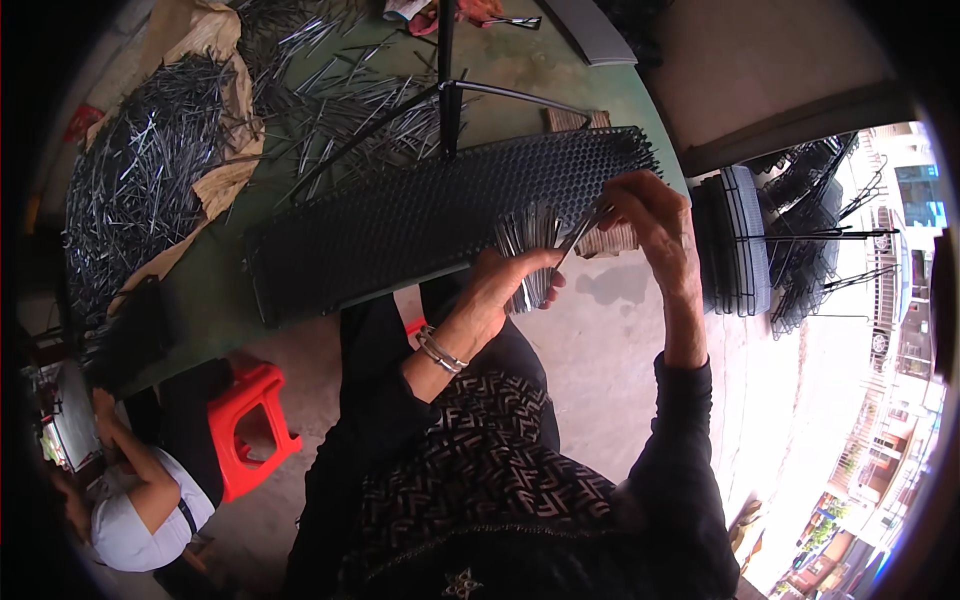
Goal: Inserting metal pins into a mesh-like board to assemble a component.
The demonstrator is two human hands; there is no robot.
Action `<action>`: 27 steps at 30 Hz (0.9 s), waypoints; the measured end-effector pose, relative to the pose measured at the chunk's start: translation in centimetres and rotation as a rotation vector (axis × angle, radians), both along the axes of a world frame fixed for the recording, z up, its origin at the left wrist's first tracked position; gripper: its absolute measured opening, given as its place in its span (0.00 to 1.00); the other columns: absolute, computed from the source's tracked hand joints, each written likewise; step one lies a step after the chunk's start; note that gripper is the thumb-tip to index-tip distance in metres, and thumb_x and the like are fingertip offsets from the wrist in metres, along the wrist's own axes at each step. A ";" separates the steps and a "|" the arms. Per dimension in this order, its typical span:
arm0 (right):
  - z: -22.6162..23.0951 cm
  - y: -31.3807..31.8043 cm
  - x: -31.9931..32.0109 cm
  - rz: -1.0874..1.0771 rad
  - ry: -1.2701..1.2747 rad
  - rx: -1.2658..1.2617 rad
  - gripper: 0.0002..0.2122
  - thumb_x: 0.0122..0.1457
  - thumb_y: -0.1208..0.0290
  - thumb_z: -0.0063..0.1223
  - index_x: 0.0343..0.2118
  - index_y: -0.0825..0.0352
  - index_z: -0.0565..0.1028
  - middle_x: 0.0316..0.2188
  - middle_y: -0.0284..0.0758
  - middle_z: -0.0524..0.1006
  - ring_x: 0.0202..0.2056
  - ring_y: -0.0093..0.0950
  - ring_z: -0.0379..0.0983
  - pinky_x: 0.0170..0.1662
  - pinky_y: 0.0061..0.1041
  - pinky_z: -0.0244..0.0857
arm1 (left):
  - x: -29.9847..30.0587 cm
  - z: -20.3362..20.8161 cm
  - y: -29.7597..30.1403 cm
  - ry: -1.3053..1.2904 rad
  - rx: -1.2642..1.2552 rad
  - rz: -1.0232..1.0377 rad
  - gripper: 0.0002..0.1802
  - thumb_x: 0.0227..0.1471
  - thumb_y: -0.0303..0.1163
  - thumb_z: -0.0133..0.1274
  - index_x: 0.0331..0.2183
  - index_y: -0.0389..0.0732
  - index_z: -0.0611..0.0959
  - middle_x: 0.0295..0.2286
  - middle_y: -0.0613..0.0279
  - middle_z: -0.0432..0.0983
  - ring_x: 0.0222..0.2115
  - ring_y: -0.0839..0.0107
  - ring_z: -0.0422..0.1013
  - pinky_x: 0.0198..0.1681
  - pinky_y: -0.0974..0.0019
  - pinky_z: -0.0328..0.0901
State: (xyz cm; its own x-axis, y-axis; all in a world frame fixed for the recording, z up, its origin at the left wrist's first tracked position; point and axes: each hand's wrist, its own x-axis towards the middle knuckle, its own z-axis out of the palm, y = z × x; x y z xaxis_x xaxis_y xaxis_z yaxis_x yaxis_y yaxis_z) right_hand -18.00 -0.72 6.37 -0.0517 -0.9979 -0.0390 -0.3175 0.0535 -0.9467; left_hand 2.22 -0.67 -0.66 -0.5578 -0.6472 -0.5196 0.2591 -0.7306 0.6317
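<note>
In my left hand (pixel 495 285) is a fanned bundle of thin metal strips (pixel 524 232), with my fingers and thumb wrapped round its lower part. My right hand (pixel 648 212) is just to the right, its fingertips pinched on one or a few thin strips (pixel 580 238) that slant down toward the bundle. Beyond both hands, a long black panel full of small honeycomb-like holes (pixel 380 225) lies along the near edge of the green table (pixel 210 335). Short pins stick out at its right end.
Loose strips (pixel 375 120) are scattered over the table, and a large heap (pixel 150 170) lies on torn brown paper. A black metal stand (pixel 449 110) rises behind the panel. Dark wire racks (pixel 745 240) stand at right. A red stool (pixel 250 430) and a seated person (pixel 150 510) are at left.
</note>
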 end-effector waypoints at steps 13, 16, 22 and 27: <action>-4.9 -7.3 -5.5 -0.567 0.406 -0.405 0.09 0.63 0.72 0.50 0.40 0.72 0.75 0.26 0.37 0.80 0.29 0.22 0.78 0.35 0.20 0.70 | -0.1 -0.1 1.3 0.066 0.168 0.044 0.13 0.49 0.33 0.59 0.33 0.35 0.78 0.23 0.58 0.77 0.22 0.67 0.76 0.27 0.66 0.72; -6.3 -8.2 -6.4 -0.549 0.454 -0.458 0.09 0.63 0.70 0.50 0.40 0.69 0.76 0.25 0.37 0.80 0.29 0.22 0.78 0.35 0.21 0.70 | 0.0 -0.4 1.3 0.084 0.142 0.036 0.12 0.50 0.33 0.59 0.33 0.35 0.78 0.22 0.59 0.77 0.21 0.68 0.75 0.27 0.66 0.72; -6.6 -8.5 -6.4 -0.523 0.652 -0.510 0.08 0.62 0.70 0.50 0.39 0.68 0.76 0.24 0.39 0.80 0.28 0.26 0.79 0.34 0.24 0.70 | 0.3 -0.6 1.3 0.091 0.102 0.026 0.12 0.49 0.33 0.59 0.32 0.35 0.79 0.22 0.59 0.76 0.21 0.69 0.75 0.27 0.67 0.71; -6.5 -8.3 -6.8 -0.515 0.811 -0.577 0.06 0.61 0.71 0.50 0.37 0.68 0.75 0.23 0.39 0.80 0.26 0.30 0.79 0.33 0.26 0.69 | 0.4 -0.3 1.6 0.048 0.142 0.071 0.14 0.49 0.35 0.61 0.33 0.34 0.80 0.22 0.59 0.77 0.21 0.71 0.74 0.27 0.68 0.71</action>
State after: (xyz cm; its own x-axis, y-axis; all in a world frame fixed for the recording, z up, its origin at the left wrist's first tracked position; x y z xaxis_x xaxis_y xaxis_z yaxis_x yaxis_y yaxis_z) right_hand -24.82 -9.02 -0.10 -0.2636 -0.7078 0.6554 -0.9183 -0.0240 -0.3952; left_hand 2.58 0.89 -0.97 -0.5393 -0.6081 -0.5826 0.3409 -0.7902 0.5092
